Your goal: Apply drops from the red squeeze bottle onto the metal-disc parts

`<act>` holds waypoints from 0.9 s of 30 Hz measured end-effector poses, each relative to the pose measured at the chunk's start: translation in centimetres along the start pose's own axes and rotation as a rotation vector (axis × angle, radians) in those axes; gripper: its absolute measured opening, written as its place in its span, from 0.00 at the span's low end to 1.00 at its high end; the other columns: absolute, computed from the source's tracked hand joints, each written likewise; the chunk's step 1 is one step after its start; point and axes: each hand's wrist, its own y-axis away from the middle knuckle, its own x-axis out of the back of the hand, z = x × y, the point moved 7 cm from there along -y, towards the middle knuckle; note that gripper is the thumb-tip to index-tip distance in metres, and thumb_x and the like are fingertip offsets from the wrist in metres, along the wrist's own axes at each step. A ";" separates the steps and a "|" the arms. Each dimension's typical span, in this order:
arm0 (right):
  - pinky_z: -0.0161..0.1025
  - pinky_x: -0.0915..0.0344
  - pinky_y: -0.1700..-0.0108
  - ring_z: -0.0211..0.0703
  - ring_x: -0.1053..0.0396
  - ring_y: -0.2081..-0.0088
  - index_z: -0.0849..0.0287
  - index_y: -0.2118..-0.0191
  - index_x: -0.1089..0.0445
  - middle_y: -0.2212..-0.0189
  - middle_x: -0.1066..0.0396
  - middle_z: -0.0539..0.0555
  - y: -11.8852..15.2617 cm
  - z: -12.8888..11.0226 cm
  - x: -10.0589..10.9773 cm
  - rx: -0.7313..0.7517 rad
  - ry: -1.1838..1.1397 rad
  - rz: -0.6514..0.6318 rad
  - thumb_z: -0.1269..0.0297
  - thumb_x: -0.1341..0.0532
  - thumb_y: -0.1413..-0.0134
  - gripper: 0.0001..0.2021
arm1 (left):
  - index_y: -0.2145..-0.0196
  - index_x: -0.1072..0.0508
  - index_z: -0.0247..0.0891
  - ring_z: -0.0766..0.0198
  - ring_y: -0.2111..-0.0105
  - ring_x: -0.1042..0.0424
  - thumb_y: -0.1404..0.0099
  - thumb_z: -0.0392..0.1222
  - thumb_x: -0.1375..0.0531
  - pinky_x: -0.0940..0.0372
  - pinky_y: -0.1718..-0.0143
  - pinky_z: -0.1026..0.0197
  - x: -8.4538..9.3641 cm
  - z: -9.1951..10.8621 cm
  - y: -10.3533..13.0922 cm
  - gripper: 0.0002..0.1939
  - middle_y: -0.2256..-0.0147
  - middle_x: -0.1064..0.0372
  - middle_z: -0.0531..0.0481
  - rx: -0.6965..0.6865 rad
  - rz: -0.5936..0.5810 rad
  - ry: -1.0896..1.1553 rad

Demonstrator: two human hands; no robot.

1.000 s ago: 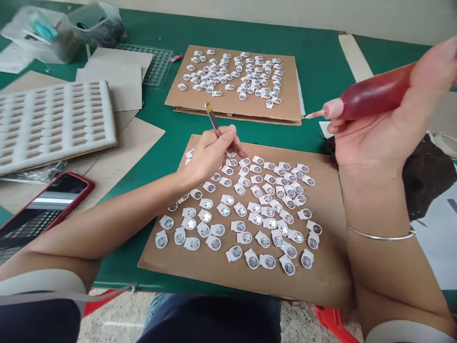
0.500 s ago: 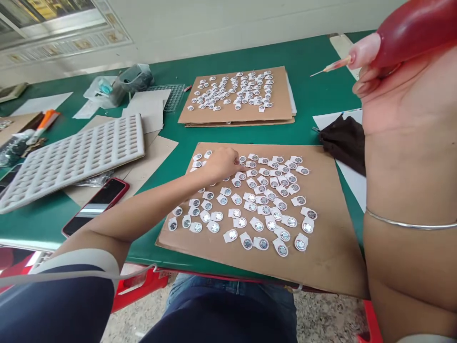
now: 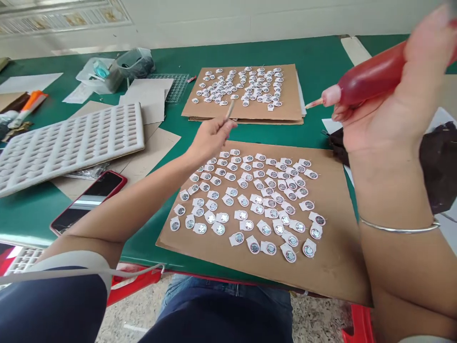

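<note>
- On the near cardboard (image 3: 335, 264): white tags (image 3: 243, 200), touched by neither hand now.
- Left hand (image 3: 210, 136), I note, has lifted clear, fingers closed round a slim tool (image 3: 229, 110).
- Right hand (image 3: 389, 107) wraps a red bottle (image 3: 369, 76).

Shows red needle-tipped squeeze bottle (image 3: 373, 74) tilted nose-down at two o'clock, slim tweezers (image 3: 230, 110) slanting upward at twelve.
</note>
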 end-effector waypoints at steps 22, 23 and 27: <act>0.37 0.42 0.87 0.44 0.33 0.85 0.58 0.79 0.42 0.90 0.41 0.46 1.4 4.2 -2.1 0.042 0.034 0.142 0.50 0.45 0.46 0.19 | 0.67 0.23 0.35 0.66 0.75 0.29 0.44 0.42 0.35 0.30 0.73 0.60 6.9 -4.2 1.4 0.08 0.74 0.26 0.51 -0.051 0.147 -0.135; 0.35 0.43 0.87 0.44 0.33 0.85 0.58 0.78 0.42 0.90 0.40 0.47 1.7 4.4 -2.3 0.048 0.044 0.151 0.50 0.46 0.45 0.18 | 0.65 0.23 0.36 0.66 0.75 0.29 0.43 0.44 0.36 0.30 0.73 0.61 5.7 -2.6 1.7 0.10 0.72 0.25 0.50 -0.093 0.108 -0.073; 0.31 0.45 0.88 0.41 0.32 0.85 0.58 0.73 0.41 0.86 0.38 0.44 2.8 5.8 -3.4 -0.007 0.095 0.124 0.53 0.45 0.44 0.15 | 0.67 0.24 0.37 0.66 0.72 0.27 0.41 0.41 0.38 0.31 0.71 0.65 0.6 2.6 3.5 0.05 0.70 0.24 0.51 -0.359 -0.026 -0.037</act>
